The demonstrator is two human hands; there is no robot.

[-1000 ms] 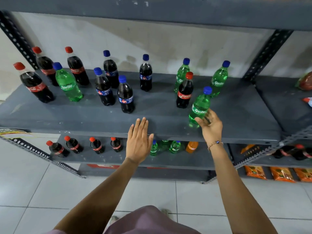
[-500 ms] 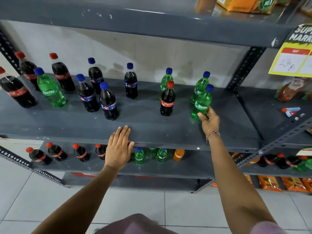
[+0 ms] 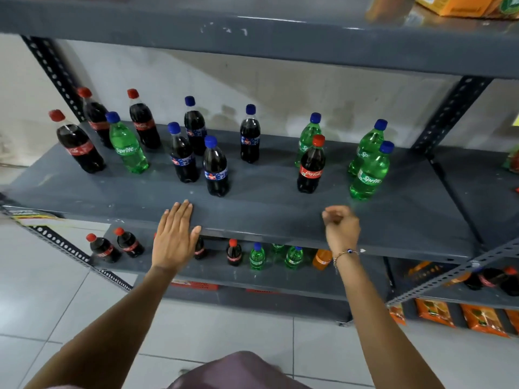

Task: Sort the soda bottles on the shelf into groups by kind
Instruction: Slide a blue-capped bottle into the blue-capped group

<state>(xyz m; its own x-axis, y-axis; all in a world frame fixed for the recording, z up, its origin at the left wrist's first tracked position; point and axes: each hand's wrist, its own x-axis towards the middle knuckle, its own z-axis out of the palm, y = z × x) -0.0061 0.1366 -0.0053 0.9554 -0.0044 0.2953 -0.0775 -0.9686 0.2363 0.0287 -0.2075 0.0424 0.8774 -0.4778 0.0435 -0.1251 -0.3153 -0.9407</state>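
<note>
On the grey shelf (image 3: 266, 214) stand mixed soda bottles. Three red-capped cola bottles (image 3: 80, 147) cluster at the far left with one green Sprite bottle (image 3: 127, 148) among them. Several blue-capped dark cola bottles (image 3: 215, 169) fill the middle. At the right, a red-capped Coca-Cola bottle (image 3: 311, 168) stands between green Sprite bottles, the nearest Sprite (image 3: 370, 175) in front of another. My left hand (image 3: 175, 237) lies flat and open on the shelf's front edge. My right hand (image 3: 341, 227) hovers empty with curled fingers below the Coca-Cola bottle.
The lower shelf (image 3: 196, 273) holds small cola, Sprite and orange bottles. Orange snack packets (image 3: 480, 320) sit at the bottom right. Slotted metal uprights (image 3: 446, 113) frame the bay, and an upper shelf (image 3: 252, 37) hangs overhead.
My right hand set the green Sprite bottle beside the other Sprite at the right, let go, and drew back to the shelf's front. The left hand stayed on the edge.
</note>
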